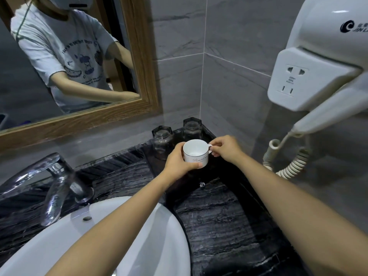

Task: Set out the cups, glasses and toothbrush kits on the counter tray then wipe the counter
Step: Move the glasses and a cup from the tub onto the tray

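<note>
— Both hands hold the white cup [196, 154]: our left hand [178, 163] wraps its side, thumb across the front, and our right hand [226, 149] pinches the small handle between its fingertips. Where does the cup sit?

— We see it upright over the dark tray [214, 134] in the back right corner of the counter [219, 212]; whether its base touches the tray we cannot tell, since the left hand covers it.

— What else stands on the tray?

— Two smoky glasses: one [162, 140] at the back left, close behind our left hand, the other [192, 128] at the back, just behind the cup's rim.

— And around it?

— We note the white basin [111, 242] and chrome tap [57, 182] at left, a wood-framed mirror [139, 56] above, and a wall hair dryer [318, 66] with its coiled cord [292, 166] at right. A small clear bead-like object [202, 184] lies on the counter just in front of the tray.
</note>
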Demonstrator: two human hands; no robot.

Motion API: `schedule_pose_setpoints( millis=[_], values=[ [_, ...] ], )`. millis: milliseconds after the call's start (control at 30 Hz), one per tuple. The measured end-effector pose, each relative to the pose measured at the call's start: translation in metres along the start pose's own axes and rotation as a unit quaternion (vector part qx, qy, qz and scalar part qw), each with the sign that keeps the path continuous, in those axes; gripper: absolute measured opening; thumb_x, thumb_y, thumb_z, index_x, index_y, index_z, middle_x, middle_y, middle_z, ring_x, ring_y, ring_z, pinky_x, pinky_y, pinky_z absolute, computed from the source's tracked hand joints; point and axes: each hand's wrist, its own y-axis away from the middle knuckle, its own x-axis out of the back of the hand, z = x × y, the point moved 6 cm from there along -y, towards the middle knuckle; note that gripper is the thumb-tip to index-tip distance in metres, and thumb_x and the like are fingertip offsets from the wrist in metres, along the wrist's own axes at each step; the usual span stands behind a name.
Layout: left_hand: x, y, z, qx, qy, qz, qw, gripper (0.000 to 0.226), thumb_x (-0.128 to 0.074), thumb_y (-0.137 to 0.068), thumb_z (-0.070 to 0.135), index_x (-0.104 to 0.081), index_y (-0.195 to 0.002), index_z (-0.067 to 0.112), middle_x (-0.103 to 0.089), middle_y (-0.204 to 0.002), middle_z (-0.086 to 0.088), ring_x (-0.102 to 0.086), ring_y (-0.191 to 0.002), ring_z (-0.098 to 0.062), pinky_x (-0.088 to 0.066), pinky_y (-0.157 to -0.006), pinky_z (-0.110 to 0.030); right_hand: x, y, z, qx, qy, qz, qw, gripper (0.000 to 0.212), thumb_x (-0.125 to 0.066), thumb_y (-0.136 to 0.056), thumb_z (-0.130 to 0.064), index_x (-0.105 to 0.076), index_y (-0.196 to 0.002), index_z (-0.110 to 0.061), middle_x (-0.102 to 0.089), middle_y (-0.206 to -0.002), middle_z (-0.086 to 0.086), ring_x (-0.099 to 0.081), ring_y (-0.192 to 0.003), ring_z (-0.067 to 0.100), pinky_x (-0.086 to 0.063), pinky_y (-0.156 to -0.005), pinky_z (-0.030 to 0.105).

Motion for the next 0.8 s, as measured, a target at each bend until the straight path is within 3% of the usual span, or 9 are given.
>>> schedule_pose_setpoints(
  millis=[100,233,300,367,500,600,667,733,800],
  values=[
    [-0.018,-0.012,-0.004,0.008,-0.021,0.015,1.000,0.080,-0.086,-0.057,0.020,-0.043,-0.125,0.014,-0.056,-0.125,-0.003,-0.054,-0.112,-0.020,-0.046,-0.090,-0.030,-0.003,-0.012,0.023,-0.048,-0.036,0.051,0.997,0.029,-0.059,-0.083,0.007,-0.064,-0.063,-0.014,-0.058,-0.054,0.007,-0.054,-0.052,0.021,-0.055,-0.079,0.049],
    [-0.035,-0.026,-0.008,0.020,-0.033,0.025,0.999,0.081,-0.085,-0.059,0.021,-0.041,-0.126,0.011,-0.055,-0.128,-0.006,-0.052,-0.115,-0.023,-0.042,-0.086,-0.027,-0.003,-0.025,0.046,-0.096,-0.061,0.103,0.988,0.042,-0.058,-0.080,0.008,-0.059,-0.052,-0.023,-0.054,-0.041,0.001,-0.049,-0.046,0.019,-0.054,-0.078,0.050],
    [-0.041,-0.033,-0.010,0.023,-0.046,0.021,0.998,0.081,-0.084,-0.059,0.021,-0.040,-0.127,0.010,-0.054,-0.129,-0.008,-0.052,-0.117,-0.024,-0.040,-0.085,-0.026,-0.002,-0.029,0.052,-0.107,-0.051,0.112,0.987,0.035,-0.057,-0.078,0.008,-0.064,-0.055,-0.017,-0.052,-0.035,-0.003,-0.049,-0.045,0.017,-0.055,-0.076,0.047],
    [-0.047,-0.038,-0.012,0.025,-0.053,0.019,0.998,0.082,-0.084,-0.060,0.021,-0.040,-0.127,0.009,-0.054,-0.129,-0.009,-0.051,-0.117,-0.025,-0.039,-0.084,-0.025,-0.003,-0.031,0.056,-0.114,-0.048,0.113,0.986,0.021,-0.056,-0.081,0.007,-0.073,-0.075,-0.004,-0.054,-0.044,0.001,-0.049,-0.044,0.014,-0.056,-0.073,0.043],
    [-0.055,-0.042,-0.016,0.031,-0.053,0.020,0.998,0.081,-0.084,-0.060,0.024,-0.040,-0.127,0.010,-0.053,-0.129,-0.008,-0.051,-0.117,-0.025,-0.040,-0.083,-0.026,-0.003,-0.035,0.063,-0.118,-0.046,0.120,0.985,0.018,-0.057,-0.084,0.003,-0.074,-0.089,0.002,-0.053,-0.042,-0.002,-0.047,-0.027,0.000,-0.049,-0.050,0.017],
    [-0.058,-0.044,-0.018,0.032,-0.053,0.019,0.998,0.080,-0.083,-0.061,0.024,-0.040,-0.128,0.011,-0.053,-0.129,-0.008,-0.051,-0.117,-0.024,-0.038,-0.082,-0.025,-0.003,-0.038,0.070,-0.125,-0.046,0.112,0.985,0.019,-0.056,-0.082,0.005,-0.073,-0.090,0.003,-0.049,-0.028,-0.011,-0.046,-0.027,-0.003,-0.046,-0.051,0.020],
    [-0.058,-0.043,-0.018,0.027,-0.062,0.021,0.997,0.080,-0.083,-0.061,0.022,-0.040,-0.128,0.011,-0.052,-0.130,-0.009,-0.050,-0.118,-0.025,-0.038,-0.083,-0.026,-0.004,-0.038,0.069,-0.116,-0.041,0.107,0.987,0.022,-0.054,-0.081,0.006,-0.072,-0.093,0.005,-0.059,-0.039,-0.008,-0.056,-0.043,0.002,-0.051,-0.061,0.029],
    [-0.057,-0.041,-0.017,0.026,-0.079,0.020,0.996,0.087,-0.084,-0.060,0.020,-0.036,-0.133,0.009,-0.048,-0.135,-0.011,-0.046,-0.124,-0.026,-0.039,-0.091,-0.029,-0.004,-0.034,0.063,-0.104,-0.027,0.103,0.989,0.026,-0.054,-0.082,0.002,-0.070,-0.102,0.005,-0.075,-0.078,0.014,-0.068,-0.079,0.023,-0.055,-0.084,0.039],
    [-0.053,-0.036,-0.016,0.028,-0.100,0.016,0.995,0.097,-0.084,-0.061,0.022,-0.028,-0.139,0.008,-0.042,-0.142,-0.012,-0.040,-0.130,-0.027,-0.036,-0.102,-0.033,-0.001,-0.029,0.057,-0.098,0.018,0.097,0.990,0.029,-0.056,-0.086,-0.005,-0.066,-0.112,0.005,-0.070,-0.109,0.023,-0.064,-0.105,0.033,-0.049,-0.096,0.040]
  ],
)
